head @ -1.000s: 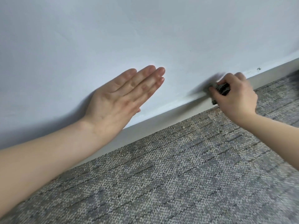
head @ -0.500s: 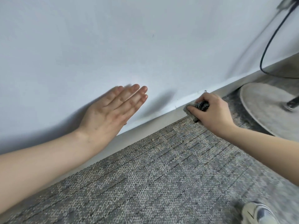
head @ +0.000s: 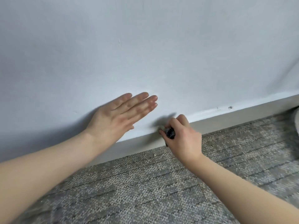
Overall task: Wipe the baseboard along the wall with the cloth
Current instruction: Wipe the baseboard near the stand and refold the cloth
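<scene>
A pale grey baseboard [head: 234, 117] runs along the foot of the white wall [head: 145, 46], rising toward the right. My right hand [head: 182, 136] grips a small dark speckled cloth [head: 169, 133] and holds it against the baseboard near the middle of the view; most of the cloth is hidden inside the fingers. My left hand [head: 119, 117] lies flat on the wall with straight fingers, just left of and above the right hand.
Grey patterned carpet [head: 161, 183] covers the floor below the baseboard. A pale round base [head: 296, 120] shows at the right edge on the carpet. Small dark marks [head: 230, 107] sit on the wall just above the baseboard.
My right hand with the cloth has slid left along the baseboard, closer to my left hand. The view has swung left, so the round base and cable have mostly left the picture.
</scene>
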